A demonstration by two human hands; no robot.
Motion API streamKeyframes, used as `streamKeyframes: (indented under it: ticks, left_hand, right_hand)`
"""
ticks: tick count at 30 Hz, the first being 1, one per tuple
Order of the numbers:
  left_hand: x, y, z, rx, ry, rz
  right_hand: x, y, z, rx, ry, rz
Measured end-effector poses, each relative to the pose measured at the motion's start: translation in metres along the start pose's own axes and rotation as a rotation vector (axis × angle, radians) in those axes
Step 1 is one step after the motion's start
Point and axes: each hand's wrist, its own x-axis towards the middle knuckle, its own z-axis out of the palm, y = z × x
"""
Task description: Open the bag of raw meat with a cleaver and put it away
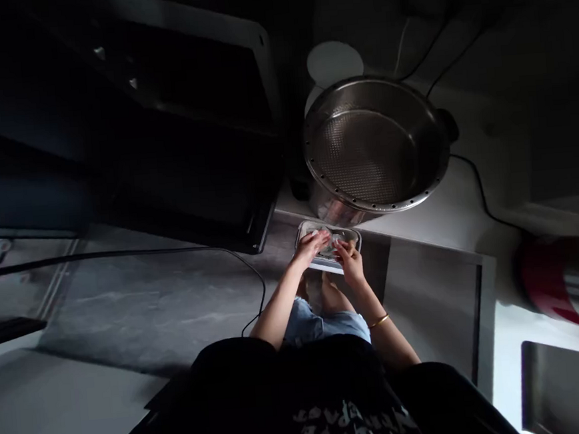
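Note:
Below me is a rectangular light-rimmed bin (326,265), and both of my hands are over its opening. My left hand (312,244) reaches in from the left with its fingers stretched out towards the right. A small whitish patch shows by its thumb, too small to name. My right hand (349,258) is on the bin's right side, its thumb and fingers drawn together. Something small and pale is at its fingertips, but its kind cannot be made out. Greyish, crumpled contents in the bin show between the hands.
A large steel pot (374,150) with holes round its rim stands on the white counter (420,223) ahead. Left of it is a dark appliance (191,178). A black cable (122,253) crosses on the left. A red and steel vessel (555,283) sits at far right.

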Motion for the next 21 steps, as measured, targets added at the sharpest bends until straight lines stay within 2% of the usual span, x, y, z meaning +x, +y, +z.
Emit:
streamKeyframes:
  ticks: [3,5,9,13,18,21]
  left_hand:
    - [-0.004,0.004,0.011,-0.098,-0.056,0.051]
    - [-0.007,0.004,0.021,-0.089,-0.119,0.093]
    - [-0.013,0.001,0.039,0.057,-0.171,0.165]
    - [-0.018,-0.004,0.045,0.152,-0.127,0.155]
    - [-0.014,-0.016,0.034,-0.064,-0.074,0.073]
    - [-0.002,-0.025,0.022,-0.023,0.084,0.084]
  right_hand:
    - [0.002,-0.006,-0.012,0.162,-0.135,0.162]
    - [0.002,-0.011,-0.015,0.178,-0.255,0.238]
    - [0.004,-0.019,-0.011,0.087,-0.324,0.244]
    - [0.004,-0.026,-0.005,0.072,-0.366,0.214]
    - [0.004,-0.026,-0.007,0.127,-0.341,0.233]
    - [0.006,-0.022,-0.012,0.129,-0.312,0.260]
